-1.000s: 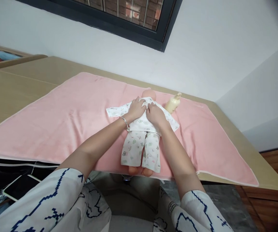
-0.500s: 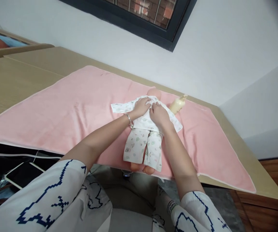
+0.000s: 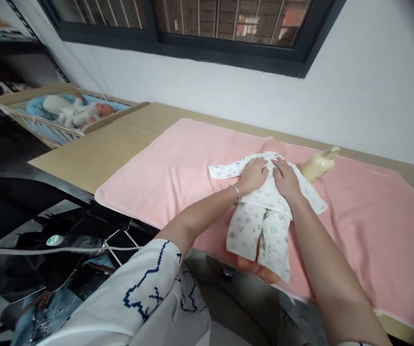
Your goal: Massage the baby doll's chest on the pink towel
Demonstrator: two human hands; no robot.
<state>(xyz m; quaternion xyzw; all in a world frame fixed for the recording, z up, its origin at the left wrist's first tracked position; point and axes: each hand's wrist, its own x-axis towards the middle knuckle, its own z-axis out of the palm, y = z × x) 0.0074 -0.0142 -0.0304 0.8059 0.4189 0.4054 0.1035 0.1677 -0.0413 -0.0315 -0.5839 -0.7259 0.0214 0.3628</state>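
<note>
A baby doll lies on a pink blanket (image 3: 192, 158), dressed in a white patterned top (image 3: 270, 194) and matching trousers (image 3: 246, 228). The doll's head (image 3: 273, 147) points toward the wall and its feet (image 3: 267, 275) toward me. My left hand (image 3: 254, 174) rests on the left of the top's chest, fingers laid out flat. On the other side of the chest lies my right hand (image 3: 286, 178), also flat with fingers extended. Neither holds anything visible. The top's left sleeve (image 3: 226, 171) stretches out sideways. Beside the right shoulder lies a pale yellow bottle (image 3: 317, 167) with a spout-like top.
The blanket covers much of a wooden table (image 3: 95, 154) against a white wall, under a barred window (image 3: 225, 24). At the far left stands a wooden crib (image 3: 44, 126) with another doll (image 3: 80, 114). Below the table are a plastic bottle (image 3: 77, 241), bags and a white cable (image 3: 23, 251).
The view has swung left, bringing the crib into sight. My right hand's curled fingers have straightened, and both hands now lie flatter and slightly farther apart on the top.
</note>
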